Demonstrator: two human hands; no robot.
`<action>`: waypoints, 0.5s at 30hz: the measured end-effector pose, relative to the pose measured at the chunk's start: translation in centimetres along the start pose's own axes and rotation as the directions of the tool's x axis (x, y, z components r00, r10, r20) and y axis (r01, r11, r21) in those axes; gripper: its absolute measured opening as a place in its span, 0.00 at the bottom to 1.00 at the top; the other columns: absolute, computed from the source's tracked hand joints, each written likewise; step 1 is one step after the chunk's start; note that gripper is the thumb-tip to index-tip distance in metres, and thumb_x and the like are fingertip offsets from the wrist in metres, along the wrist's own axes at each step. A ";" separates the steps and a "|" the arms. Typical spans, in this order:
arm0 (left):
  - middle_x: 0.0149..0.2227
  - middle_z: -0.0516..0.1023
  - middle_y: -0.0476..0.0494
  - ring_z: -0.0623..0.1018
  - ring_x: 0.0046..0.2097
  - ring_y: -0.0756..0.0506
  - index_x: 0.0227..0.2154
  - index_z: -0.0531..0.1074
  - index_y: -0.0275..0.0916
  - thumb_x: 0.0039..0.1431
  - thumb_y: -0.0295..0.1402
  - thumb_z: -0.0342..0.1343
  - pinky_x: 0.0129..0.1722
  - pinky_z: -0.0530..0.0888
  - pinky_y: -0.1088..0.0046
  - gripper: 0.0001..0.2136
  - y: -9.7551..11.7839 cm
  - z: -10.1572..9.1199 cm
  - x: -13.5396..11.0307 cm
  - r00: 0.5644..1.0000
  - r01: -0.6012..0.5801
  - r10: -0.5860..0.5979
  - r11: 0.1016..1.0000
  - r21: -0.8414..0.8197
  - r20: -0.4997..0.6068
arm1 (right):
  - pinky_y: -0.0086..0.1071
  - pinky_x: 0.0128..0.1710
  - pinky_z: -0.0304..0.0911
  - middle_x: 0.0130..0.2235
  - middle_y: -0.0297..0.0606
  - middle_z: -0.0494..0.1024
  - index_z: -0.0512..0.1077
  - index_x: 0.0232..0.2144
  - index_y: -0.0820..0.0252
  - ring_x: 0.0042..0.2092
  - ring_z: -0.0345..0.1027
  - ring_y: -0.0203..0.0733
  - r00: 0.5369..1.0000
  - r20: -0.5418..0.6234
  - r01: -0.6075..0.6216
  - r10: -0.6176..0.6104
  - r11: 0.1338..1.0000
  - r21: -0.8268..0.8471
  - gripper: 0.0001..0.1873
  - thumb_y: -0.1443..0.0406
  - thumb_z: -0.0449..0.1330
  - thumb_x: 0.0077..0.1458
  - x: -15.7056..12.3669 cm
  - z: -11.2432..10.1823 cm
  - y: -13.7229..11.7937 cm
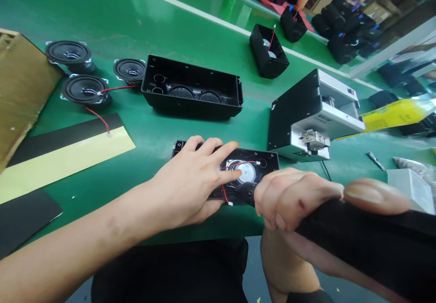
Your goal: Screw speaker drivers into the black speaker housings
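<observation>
In the head view, a black plastic speaker box [270, 157] lies open side up on the green table. Inside it a speaker with a round silver back [247, 172] shows, along with red wires ending in small white plugs. My left hand [190, 185] spans the box and grips it, thumb at the near side, one fingertip at the silver back. An electric screwdriver [361, 235] with a thick black body is wrapped in my right hand [293, 198]. Its dark nose [247, 193] points into the box beside the speaker; the bit's tip is hidden.
Behind stands another open speaker box [194, 105] with two round grilles. Loose speakers [85, 89] sit at left by a cardboard box [23, 80] and foam strips [71, 162]. At right are a black-and-silver machine [306, 112], a smaller box [269, 53] and a clear plastic container [408, 187].
</observation>
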State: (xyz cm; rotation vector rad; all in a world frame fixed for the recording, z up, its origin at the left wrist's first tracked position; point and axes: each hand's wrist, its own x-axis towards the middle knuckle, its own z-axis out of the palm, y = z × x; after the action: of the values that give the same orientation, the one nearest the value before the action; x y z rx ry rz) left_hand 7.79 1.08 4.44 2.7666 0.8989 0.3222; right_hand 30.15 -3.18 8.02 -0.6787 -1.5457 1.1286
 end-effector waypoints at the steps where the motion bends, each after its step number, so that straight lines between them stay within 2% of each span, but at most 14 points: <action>1: 0.74 0.64 0.32 0.71 0.65 0.26 0.60 0.78 0.51 0.62 0.45 0.64 0.58 0.67 0.41 0.24 0.1 -0.1 0.0 1.000 0.000 0.000 1.000 0.001 0.000 | 0.40 0.33 0.76 0.27 0.38 0.78 0.79 0.35 0.58 0.28 0.77 0.45 0.989 0.127 -0.071 0.074 0.997 -0.034 0.17 0.57 0.58 0.73 0.4 -0.4 -0.5; 3: 0.73 0.65 0.31 0.71 0.64 0.25 0.60 0.78 0.51 0.63 0.44 0.62 0.57 0.67 0.41 0.23 0.2 -0.2 0.0 1.000 -0.002 0.002 1.000 0.007 0.002 | 0.44 0.39 0.78 0.29 0.43 0.80 0.79 0.35 0.59 0.32 0.79 0.48 0.937 0.312 -0.138 0.158 0.987 -0.087 0.19 0.54 0.57 0.73 1.1 -1.2 -1.1; 6: 0.72 0.66 0.31 0.72 0.63 0.25 0.59 0.79 0.50 0.65 0.44 0.60 0.55 0.68 0.41 0.21 0.4 -0.3 0.0 1.000 -0.011 0.011 1.000 0.016 0.006 | 0.44 0.40 0.78 0.29 0.44 0.81 0.79 0.36 0.59 0.33 0.80 0.47 0.891 0.431 -0.119 0.141 0.990 -0.077 0.20 0.54 0.55 0.74 1.8 -2.0 -1.3; 11: 0.72 0.65 0.31 0.72 0.62 0.25 0.58 0.78 0.49 0.65 0.43 0.58 0.53 0.68 0.41 0.20 0.5 -0.3 0.1 1.000 -0.016 0.016 1.000 0.023 0.014 | 0.43 0.36 0.78 0.26 0.42 0.78 0.79 0.34 0.61 0.29 0.78 0.47 0.926 0.366 -0.096 0.092 0.995 -0.008 0.20 0.56 0.55 0.74 1.7 -1.5 -0.1; 15: 0.73 0.64 0.30 0.72 0.62 0.25 0.58 0.78 0.48 0.65 0.42 0.58 0.54 0.68 0.41 0.20 0.5 -0.3 0.0 1.000 -0.018 0.018 1.000 0.018 0.011 | 0.43 0.34 0.78 0.26 0.43 0.79 0.80 0.37 0.63 0.29 0.78 0.48 0.918 0.397 -0.038 0.015 0.998 0.051 0.20 0.57 0.54 0.74 1.5 -1.2 0.9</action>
State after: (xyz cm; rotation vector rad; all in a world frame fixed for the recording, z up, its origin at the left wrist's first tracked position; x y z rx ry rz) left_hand 7.99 0.70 4.85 2.7916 0.8796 0.3027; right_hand 30.76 -1.17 7.77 -0.4472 -1.8383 1.3889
